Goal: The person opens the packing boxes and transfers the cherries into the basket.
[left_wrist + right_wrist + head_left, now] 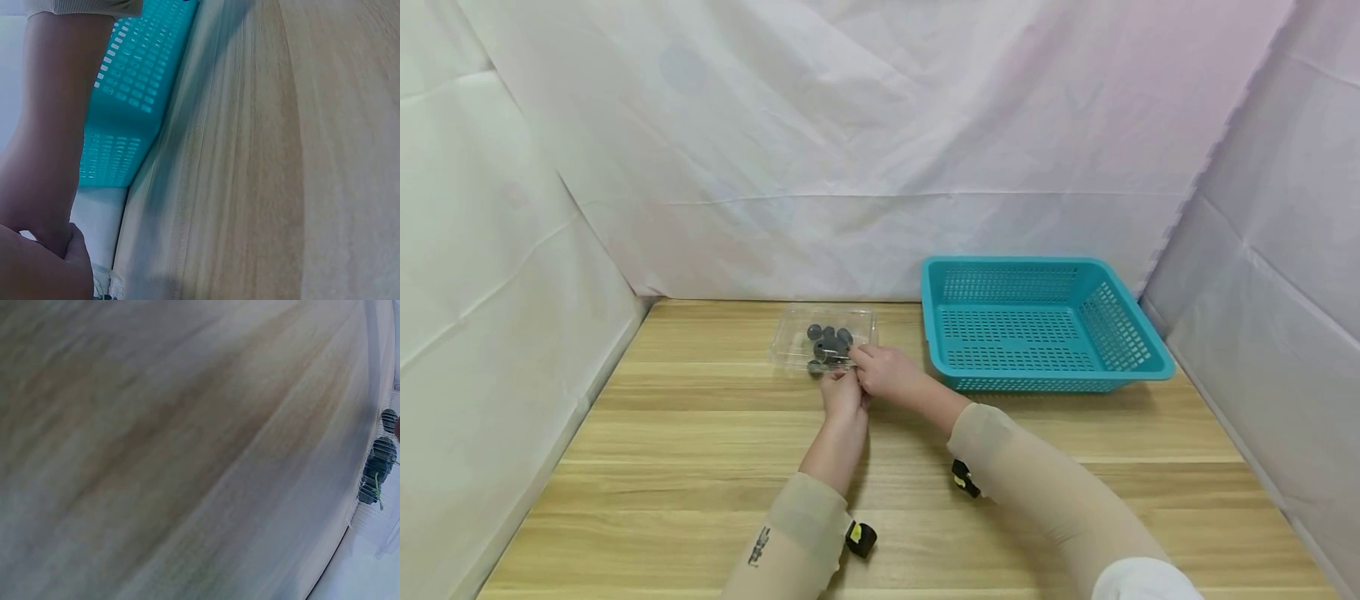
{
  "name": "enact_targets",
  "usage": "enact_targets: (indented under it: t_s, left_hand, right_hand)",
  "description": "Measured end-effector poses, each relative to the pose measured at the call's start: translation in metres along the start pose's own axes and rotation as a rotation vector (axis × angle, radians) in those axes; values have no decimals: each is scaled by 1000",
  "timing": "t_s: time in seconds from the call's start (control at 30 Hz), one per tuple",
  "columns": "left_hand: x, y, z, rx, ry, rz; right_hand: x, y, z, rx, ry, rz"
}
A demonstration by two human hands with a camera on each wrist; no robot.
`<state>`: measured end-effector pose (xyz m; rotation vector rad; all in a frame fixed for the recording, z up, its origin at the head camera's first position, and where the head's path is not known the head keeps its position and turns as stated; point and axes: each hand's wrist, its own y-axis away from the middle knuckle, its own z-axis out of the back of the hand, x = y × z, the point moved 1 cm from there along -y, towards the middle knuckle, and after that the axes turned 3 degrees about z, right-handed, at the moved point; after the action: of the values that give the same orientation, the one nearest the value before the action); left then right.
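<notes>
A clear plastic box (pixel 788 335) lies toward the back of the table, left of centre. Dark grapes (pixel 831 343) show through it; the right wrist view shows grapes (pixel 378 462) with a green stem at its right edge. At the box's near edge my left hand (pixel 841 393) pinches the plastic. My right hand (pixel 889 373) grips the near right corner with bent fingers, touching the left hand. Fingertips of both are partly hidden. In the left wrist view the left hand (pixel 44 269) overlaps the right wrist, with just a corner of the box (pixel 107 284) beyond.
A turquoise plastic basket (pixel 936 333) with perforated sides stands to the right of the box, beside my right forearm. White cloth (pixel 850 150) hangs behind and along both sides of the wooden table (pixel 700 467). Small black devices are strapped at both wrists.
</notes>
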<state>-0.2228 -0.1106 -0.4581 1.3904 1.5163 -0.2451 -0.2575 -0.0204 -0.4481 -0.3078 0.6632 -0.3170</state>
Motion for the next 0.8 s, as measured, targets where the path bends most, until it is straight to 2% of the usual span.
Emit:
enact_targets:
  t_s: [0.17,0.27,0.5,0.8]
  left_hand:
    - [-1,2,-1,-16,39,-15]
    - [-2,3,-2,-6,82,-4]
    - [-2,4,-3,34,143,61]
    - [-2,4,2,49,112,108]
  right_hand:
    - [-2,-2,3,-77,-23,8]
    - [-5,-1,5,-98,-44,2]
    - [-8,8,6,-126,-150,-144]
    - [-10,9,6,-191,-196,-298]
